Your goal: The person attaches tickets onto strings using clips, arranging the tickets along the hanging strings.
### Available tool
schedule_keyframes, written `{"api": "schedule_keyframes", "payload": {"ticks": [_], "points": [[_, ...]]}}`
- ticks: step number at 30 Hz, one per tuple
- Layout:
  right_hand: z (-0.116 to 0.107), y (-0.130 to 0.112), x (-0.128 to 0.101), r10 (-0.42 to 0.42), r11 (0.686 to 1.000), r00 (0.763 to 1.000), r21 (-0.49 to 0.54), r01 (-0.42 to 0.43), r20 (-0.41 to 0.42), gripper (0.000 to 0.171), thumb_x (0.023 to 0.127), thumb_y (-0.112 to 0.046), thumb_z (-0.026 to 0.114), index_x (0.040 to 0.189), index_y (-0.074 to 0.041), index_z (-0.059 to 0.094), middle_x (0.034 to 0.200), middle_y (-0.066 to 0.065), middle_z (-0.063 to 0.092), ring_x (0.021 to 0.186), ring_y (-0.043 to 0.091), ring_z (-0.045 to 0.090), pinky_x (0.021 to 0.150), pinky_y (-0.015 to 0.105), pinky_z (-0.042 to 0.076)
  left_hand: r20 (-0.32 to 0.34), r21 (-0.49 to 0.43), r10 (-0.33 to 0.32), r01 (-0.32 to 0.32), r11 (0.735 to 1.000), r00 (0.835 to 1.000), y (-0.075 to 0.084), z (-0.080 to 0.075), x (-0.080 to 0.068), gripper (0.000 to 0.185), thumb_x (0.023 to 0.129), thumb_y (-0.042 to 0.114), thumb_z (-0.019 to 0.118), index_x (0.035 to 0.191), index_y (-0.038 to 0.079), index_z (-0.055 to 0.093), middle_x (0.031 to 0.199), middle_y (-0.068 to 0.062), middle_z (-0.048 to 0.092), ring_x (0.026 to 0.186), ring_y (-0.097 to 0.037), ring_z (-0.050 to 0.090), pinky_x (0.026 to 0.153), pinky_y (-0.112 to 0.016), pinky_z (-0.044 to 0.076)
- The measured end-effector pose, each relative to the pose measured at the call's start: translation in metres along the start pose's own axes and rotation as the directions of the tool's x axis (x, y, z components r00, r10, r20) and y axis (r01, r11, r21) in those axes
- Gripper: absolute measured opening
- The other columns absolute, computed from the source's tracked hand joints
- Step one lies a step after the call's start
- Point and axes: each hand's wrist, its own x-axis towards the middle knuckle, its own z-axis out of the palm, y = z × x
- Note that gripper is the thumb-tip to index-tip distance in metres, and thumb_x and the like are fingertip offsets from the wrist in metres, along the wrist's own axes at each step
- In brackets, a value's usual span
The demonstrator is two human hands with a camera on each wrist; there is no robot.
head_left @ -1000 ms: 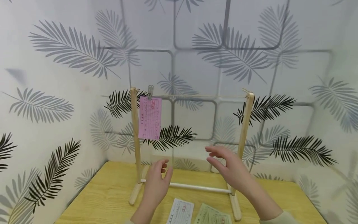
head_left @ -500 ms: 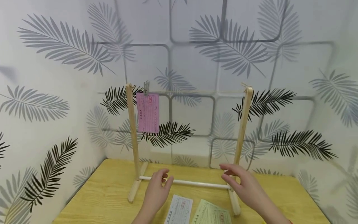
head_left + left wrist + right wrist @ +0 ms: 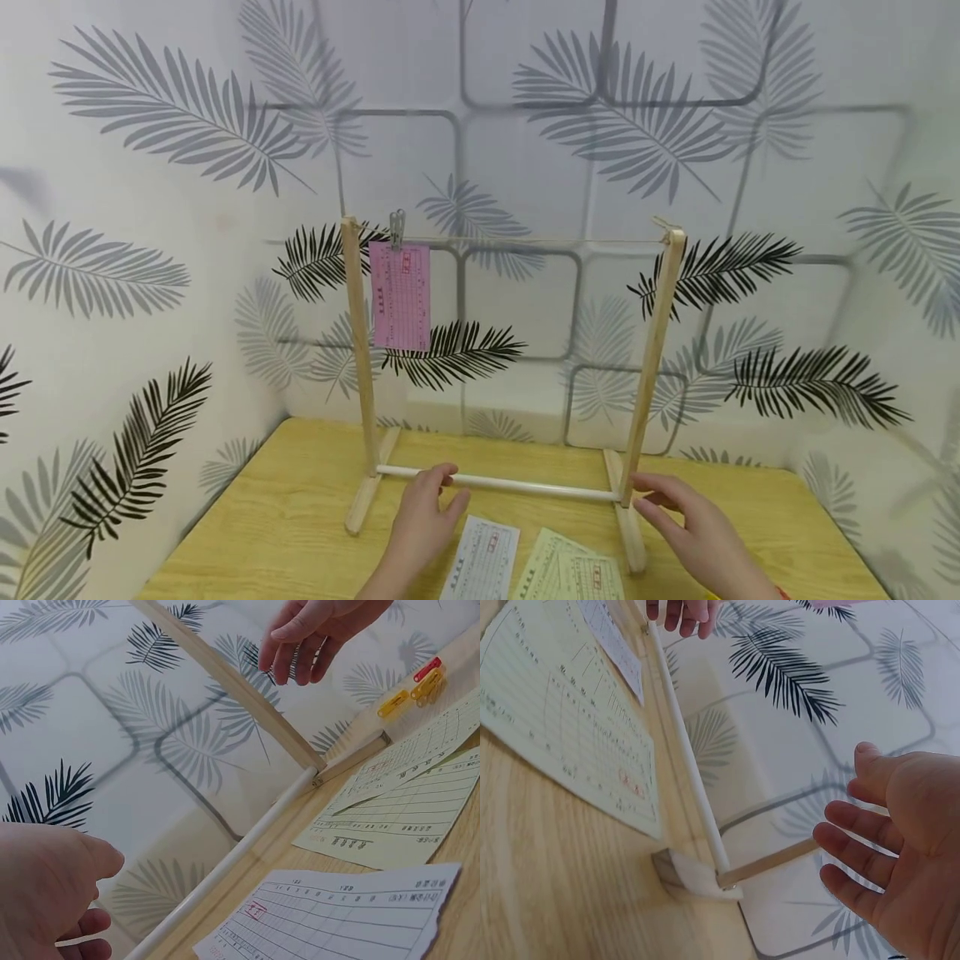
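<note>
Slips [image 3: 480, 567] of thin, limp paper, best pinched at an edge, lie low centre on the counter [image 3: 285, 517] in the head view between relaxed, empty left hand [image 3: 423, 521] and right hand [image 3: 693, 529]; the left-wrist view shows them lower right beside the rod [image 3: 232, 855]; the right-wrist view, upper left.

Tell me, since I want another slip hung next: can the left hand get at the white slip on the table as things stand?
Probably yes. The left hand hovers open just beside the white slip, which lies flat on the table, nothing on it. The white rod lies beyond, not between them.
</note>
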Motion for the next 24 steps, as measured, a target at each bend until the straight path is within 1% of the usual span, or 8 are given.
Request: {"api": "schedule_keyframes", "payload": {"ticks": [4, 9, 10, 13, 15, 17, 21, 24], "points": [[-0.001, 0.013, -0.003, 0.046, 0.999, 0.999, 0.009, -0.046, 0.015, 0.046, 0.112, -0.031, 0.068, 0.151, -0.007, 0.064, 0.145, 0.015, 0.068, 0.123, 0.032, 0.069, 0.099, 0.055, 0.058, 0.016, 0.007, -0.005, 0.004, 1.0, 1.0, -0.006, 0.002, -0.002, 0.047, 0.104, 0.025, 0.079, 0.141, 0.0, 0.065, 0.127, -0.018, 0.068, 0.116, -0.04, 0.063, 0.092, -0.059, 0.056], [-0.004, 0.028, -0.006, 0.113, 0.993, 0.993, 0.014, -0.114, 0.034, 0.052, 0.113, -0.036, 0.066, 0.154, -0.005, 0.062, 0.146, 0.017, 0.068, 0.128, 0.04, 0.067, 0.101, 0.059, 0.057, 0.043, 0.011, -0.019, 0.019, 1.0, 0.999, -0.016, 0.009, -0.003, 0.049, 0.103, 0.028, 0.08, 0.142, 0.002, 0.066, 0.133, -0.019, 0.068, 0.124, -0.044, 0.059, 0.097, -0.064, 0.054], [-0.004, 0.031, -0.006, 0.127, 0.992, 0.991, 0.009, -0.128, 0.037, 0.053, 0.113, -0.038, 0.065, 0.154, -0.004, 0.061, 0.145, 0.017, 0.068, 0.129, 0.041, 0.066, 0.102, 0.059, 0.057, 0.044, 0.015, -0.013, 0.013, 1.0, 0.999, -0.018, 0.01, -0.004, 0.049, 0.104, 0.029, 0.079, 0.142, 0.001, 0.066, 0.132, -0.02, 0.068, 0.124, -0.045, 0.059, 0.096, -0.065, 0.054], [-0.005, 0.04, -0.006, 0.159, 0.987, 0.986, -0.013, -0.159, 0.043, 0.057, 0.114, -0.041, 0.063, 0.155, -0.002, 0.06, 0.145, 0.018, 0.068, 0.132, 0.044, 0.064, 0.106, 0.063, 0.053, 0.052, 0.012, -0.041, 0.04, 0.999, 0.998, -0.024, 0.015, -0.004, 0.05, 0.104, 0.03, 0.079, 0.143, 0.003, 0.066, 0.135, -0.019, 0.067, 0.126, -0.043, 0.058, 0.099, -0.065, 0.053], [-0.005, 0.045, -0.006, 0.179, 0.984, 0.983, -0.021, -0.178, 0.041, 0.057, 0.114, -0.041, 0.063, 0.155, -0.001, 0.059, 0.145, 0.019, 0.068, 0.134, 0.044, 0.063, 0.108, 0.064, 0.051, 0.059, 0.013, -0.049, 0.049, 0.999, 0.997, -0.028, 0.016, -0.004, 0.05, 0.104, 0.031, 0.078, 0.144, 0.004, 0.067, 0.134, -0.018, 0.067, 0.125, -0.043, 0.058, 0.1, -0.065, 0.052], [-0.005, 0.05, -0.008, 0.189, 0.982, 0.981, -0.026, -0.188, 0.037, 0.056, 0.115, -0.038, 0.063, 0.154, 0.0, 0.059, 0.146, 0.019, 0.067, 0.134, 0.043, 0.063, 0.109, 0.064, 0.05, 0.074, -0.007, -0.056, 0.057, 0.998, 0.996, -0.029, 0.015, -0.005, 0.05, 0.103, 0.029, 0.08, 0.143, 0.003, 0.067, 0.135, -0.019, 0.066, 0.126, -0.045, 0.058, 0.103, -0.066, 0.05], [-0.006, 0.057, -0.011, 0.188, 0.982, 0.982, -0.037, -0.187, 0.028, 0.052, 0.115, -0.033, 0.064, 0.153, 0.002, 0.059, 0.146, 0.02, 0.068, 0.132, 0.042, 0.065, 0.11, 0.063, 0.05, 0.113, -0.012, -0.04, 0.042, 0.999, 0.993, -0.029, 0.01, -0.006, 0.053, 0.1, 0.027, 0.084, 0.142, 0.0, 0.066, 0.136, -0.023, 0.065, 0.128, -0.05, 0.057, 0.105, -0.07, 0.048], [-0.006, 0.06, -0.012, 0.194, 0.98, 0.981, -0.053, -0.192, 0.027, 0.053, 0.115, -0.035, 0.064, 0.152, 0.003, 0.06, 0.145, 0.02, 0.068, 0.131, 0.041, 0.066, 0.109, 0.063, 0.051, 0.147, -0.002, -0.061, 0.062, 0.998, 0.987, -0.031, 0.007, -0.005, 0.057, 0.097, 0.03, 0.087, 0.143, 0.001, 0.066, 0.141, -0.025, 0.063, 0.133, -0.052, 0.054, 0.11, -0.071, 0.044]]}}
